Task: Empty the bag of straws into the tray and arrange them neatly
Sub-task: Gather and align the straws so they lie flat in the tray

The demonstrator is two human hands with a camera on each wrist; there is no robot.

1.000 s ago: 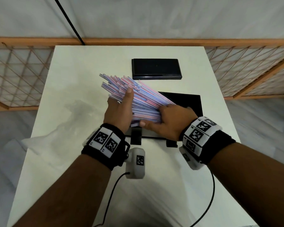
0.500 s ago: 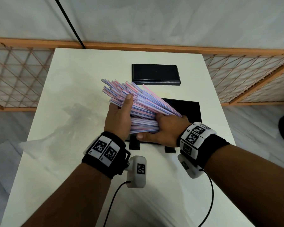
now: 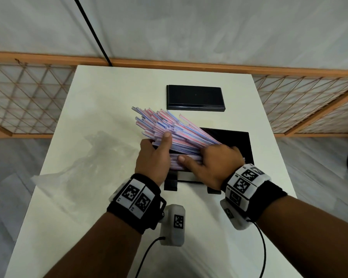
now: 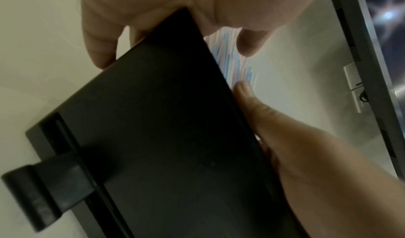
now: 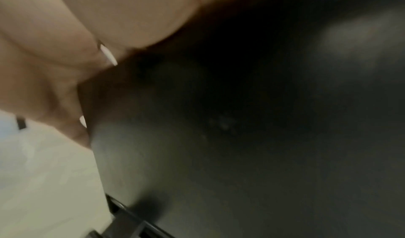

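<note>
A thick bundle of pink, blue and white striped straws (image 3: 169, 130) fans out toward the far left over a black tray (image 3: 237, 141) in the head view. My left hand (image 3: 155, 155) grips the bundle from the left, thumb on top. My right hand (image 3: 215, 163) holds its near right end, thumb along the front. The bundle's right end lies over the tray; whether it touches is hidden. The left wrist view shows the tray's dark wall (image 4: 171, 120) with straws (image 4: 236, 65) behind it. An empty clear plastic bag (image 3: 84, 163) lies on the white table at left.
A second black tray (image 3: 195, 97), or lid, lies flat at the back centre of the white table (image 3: 113, 91). Two black clips (image 3: 170, 184) stick out of the near tray's front edge. An orange-framed mesh fence (image 3: 28, 101) surrounds the table, and cables hang from my wrists.
The bundle has been squeezed tighter and sits lower over the tray. My right hand closed further over its near end, thumb stretching leftward. My left hand stayed gripping.
</note>
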